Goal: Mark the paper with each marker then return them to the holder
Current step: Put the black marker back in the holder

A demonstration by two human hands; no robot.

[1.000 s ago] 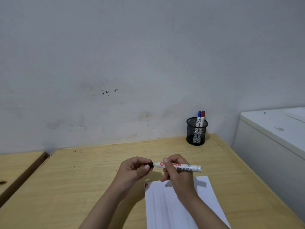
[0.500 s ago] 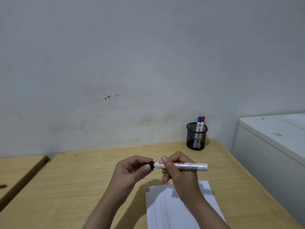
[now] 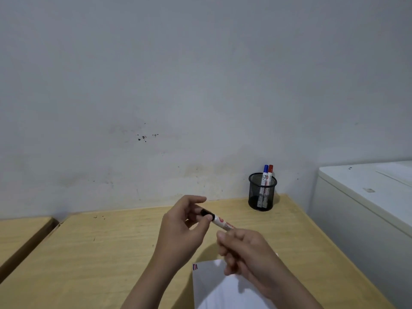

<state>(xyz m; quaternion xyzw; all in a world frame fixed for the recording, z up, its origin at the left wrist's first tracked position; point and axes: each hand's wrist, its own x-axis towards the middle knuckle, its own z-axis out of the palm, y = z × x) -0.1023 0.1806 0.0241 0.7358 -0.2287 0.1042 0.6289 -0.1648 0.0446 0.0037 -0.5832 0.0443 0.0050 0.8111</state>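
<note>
Wooden desk (image 3: 100, 253), marker (image 3: 219, 221) half hidden by right hand (image 3: 247, 253)

Dim, even light; the right hand (image 3: 247, 253) is motion-blurred, with wide-angle bending at the edges.

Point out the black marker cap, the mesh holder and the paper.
black marker cap (image 3: 207, 212): head view, its side.
mesh holder (image 3: 262, 197): head view, its front wall.
paper (image 3: 214, 286): head view, bare left part.
</note>
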